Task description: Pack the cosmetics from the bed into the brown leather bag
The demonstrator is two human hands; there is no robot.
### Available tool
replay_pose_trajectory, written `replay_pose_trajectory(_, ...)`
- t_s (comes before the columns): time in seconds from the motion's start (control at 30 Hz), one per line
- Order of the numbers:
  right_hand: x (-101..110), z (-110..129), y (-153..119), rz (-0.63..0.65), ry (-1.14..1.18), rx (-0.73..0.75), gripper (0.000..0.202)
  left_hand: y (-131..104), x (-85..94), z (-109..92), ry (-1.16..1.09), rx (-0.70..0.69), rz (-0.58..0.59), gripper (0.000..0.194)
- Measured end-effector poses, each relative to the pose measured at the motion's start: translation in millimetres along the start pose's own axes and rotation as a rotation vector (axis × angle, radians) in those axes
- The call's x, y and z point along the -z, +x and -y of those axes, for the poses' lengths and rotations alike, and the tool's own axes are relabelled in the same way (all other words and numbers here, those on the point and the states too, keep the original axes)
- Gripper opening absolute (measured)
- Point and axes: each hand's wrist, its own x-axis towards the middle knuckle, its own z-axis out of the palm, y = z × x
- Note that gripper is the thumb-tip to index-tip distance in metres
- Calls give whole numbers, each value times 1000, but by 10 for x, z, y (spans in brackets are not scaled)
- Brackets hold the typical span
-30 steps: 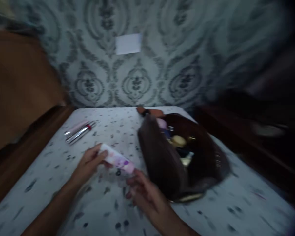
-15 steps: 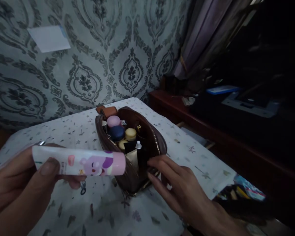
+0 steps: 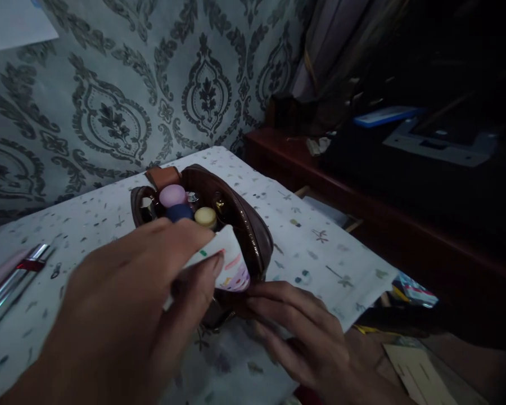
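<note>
My left hand (image 3: 126,287) pinches the flat end of a white and pink squeeze tube (image 3: 233,267) with a purple cartoon print. The tube points down into the open mouth of a brown zip pouch (image 3: 263,239), its cap end out of sight. At the pouch's near end, my right hand (image 3: 303,332) grips the rim with bent fingers. Inside the pouch show a pink round lid (image 3: 172,196), a dark blue round lid (image 3: 179,212) and a pale yellow jar (image 3: 205,217). My left hand covers part of the contents.
A patterned white cloth (image 3: 337,247) covers the table against the wallpapered wall. Shiny pens or tubes (image 3: 17,281) lie at the left. Dark red furniture (image 3: 270,149) runs along the right side, with an open drawer (image 3: 324,209). Assorted items lie below the table's right edge.
My left hand has carried the tube rightward and turned it from lying level in front of the pouch to pointing into it. My right hand stays at the rim. The view has shifted.
</note>
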Motion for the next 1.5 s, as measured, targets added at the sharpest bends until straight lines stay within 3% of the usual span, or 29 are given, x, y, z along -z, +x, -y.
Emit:
replay_pose_trajectory(0.1, -6, -9, -9, -3, 26, 7, 18, 54, -142, -67, 454, -394, 18, 18)
replay_pose_trajectory(0.3, -31, -19, -89, -45, 87, 27, 23, 31, -260, -57, 783, -593, 137, 28)
replay_pose_trajectory(0.63, -44, -22, -78, -35, 131, 23, 28, 40, -385, -12, 919, -547, 331, 16)
replay_pose_trajectory(0.8, -51, -24, -16, -46, 208, 27, 30, 161, -369, -114, 929, -400, 610, 22)
replay_pose_trajectory(0.87, -48, -22, -4, -37, 219, 26, 30, 206, -347, -134, 902, -377, 673, 34)
replay_pose_trajectory(0.93, -43, -22, -4, -29, 213, 18, 31, 235, -331, -131, 887, -365, 696, 41)
replay_pose_trajectory(1.13, -43, -38, -37, -3, 187, 21, 31, 257, -281, -160, 980, -282, 796, 33)
replay_pose_trajectory(1.3, -93, -41, -73, 2, 154, -25, 38, 282, -236, -269, 967, -300, 856, 33)
replay_pose_trajectory(1.5, -169, -18, -100, -13, 84, -126, 54, 330, -270, -226, 1026, -277, 839, 13)
